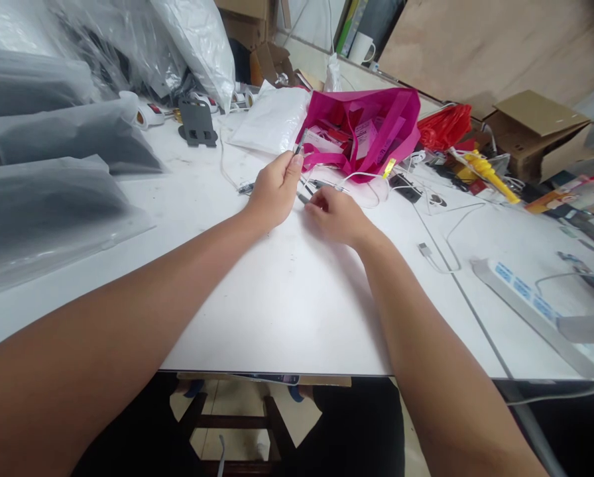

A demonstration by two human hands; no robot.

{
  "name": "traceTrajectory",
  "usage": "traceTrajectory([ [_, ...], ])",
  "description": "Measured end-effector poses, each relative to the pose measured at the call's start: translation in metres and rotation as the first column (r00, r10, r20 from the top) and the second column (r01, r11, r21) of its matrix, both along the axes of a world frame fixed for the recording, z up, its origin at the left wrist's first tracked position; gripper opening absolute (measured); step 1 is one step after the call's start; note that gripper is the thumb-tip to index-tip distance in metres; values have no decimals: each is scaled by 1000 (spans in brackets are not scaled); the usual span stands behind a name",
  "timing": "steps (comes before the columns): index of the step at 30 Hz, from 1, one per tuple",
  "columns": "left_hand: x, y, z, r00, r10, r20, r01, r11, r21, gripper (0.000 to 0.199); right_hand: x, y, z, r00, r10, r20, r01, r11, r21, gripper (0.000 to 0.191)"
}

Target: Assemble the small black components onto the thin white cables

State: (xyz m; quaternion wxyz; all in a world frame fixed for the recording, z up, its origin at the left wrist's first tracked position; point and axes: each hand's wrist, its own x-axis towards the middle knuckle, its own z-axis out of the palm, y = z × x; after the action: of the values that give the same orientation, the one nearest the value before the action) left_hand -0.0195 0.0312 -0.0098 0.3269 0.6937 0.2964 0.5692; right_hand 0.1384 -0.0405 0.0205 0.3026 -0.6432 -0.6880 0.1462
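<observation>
Closed around a slim pen-like thing (301, 142) is my left hand (276, 189); the thing's metallic and dark end sticks up past the thumb. My right hand (337, 215) is just to the right, low over the white table (282, 311). Its fingers are curled at the end of a thin dark grey stick (302, 197), which seems pinched there, though the fingertips partly hide the contact. Behind my hands lie more slim, pen-like pieces (246, 188) and a white cable (361, 175).
A pink bag (359, 132) with small boxes stands behind my hands, beside a white padded mailer (272, 119). Grey plastic pouches (48, 205) cover the left side. A black stand (197, 122) is at the back left. To the right are a USB cable (425, 250) and a power strip (520, 291).
</observation>
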Motion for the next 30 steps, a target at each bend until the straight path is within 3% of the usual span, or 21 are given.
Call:
traceTrajectory([
  [3, -1, -1, 1, 1000, -8, -23, 9, 1000, 18, 51, 4, 8, 0, 934, -21, -356, 72, 989, 128, 13],
  [6, -4, -6, 3, 994, -47, -94, 51, 998, 42, 48, 13, 14, 4, 745, -2, -667, 154, 974, 169, 25],
  [9, -5, -12, 6, 978, -99, -185, 110, 993, 51, 45, 22, 15, 8, 576, 44, -816, 165, 972, 169, 36],
  [12, -6, -17, 9, 959, -139, -248, 156, 987, 48, 40, 24, 12, 10, 491, 106, -864, 133, 972, 195, 40],
  [21, -5, -22, 12, 921, -229, -315, 236, 972, -17, 38, 20, 14, 5, 409, 169, -897, 95, 969, 226, 39],
  [30, -6, -24, 11, 905, -258, -338, 248, 966, -72, 37, 17, 13, 7, 529, 118, -840, 112, 972, 207, 44],
])
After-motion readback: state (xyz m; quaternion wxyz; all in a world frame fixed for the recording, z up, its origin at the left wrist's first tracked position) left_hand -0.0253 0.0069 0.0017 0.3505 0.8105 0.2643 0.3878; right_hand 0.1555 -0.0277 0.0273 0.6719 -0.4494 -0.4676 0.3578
